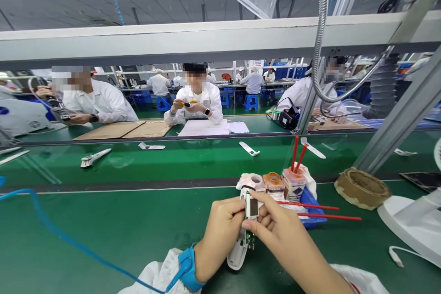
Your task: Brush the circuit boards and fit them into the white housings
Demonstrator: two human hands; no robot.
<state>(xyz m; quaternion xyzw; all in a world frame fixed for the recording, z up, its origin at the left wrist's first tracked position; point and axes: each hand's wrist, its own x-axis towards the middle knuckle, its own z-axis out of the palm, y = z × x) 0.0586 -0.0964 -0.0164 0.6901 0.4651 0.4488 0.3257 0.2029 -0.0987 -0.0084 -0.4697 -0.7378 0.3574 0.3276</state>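
In the head view, my left hand is closed around the side of a long white plastic housing, which lies open-side up and tilted above the bench. My right hand pinches a small display module with a dark screen in a white frame, thumb below and index finger at its top. A green circuit board shows under the module, inside or against the housing; my fingers hide how they join. Around my left wrist runs a blue wrist strap with a blue cord.
Just beyond my hands, small bottles with red sticks stand in a blue tray. Right of them are a tape roll and a white stand base. White housings lie on the green belt. Co-workers sit opposite.
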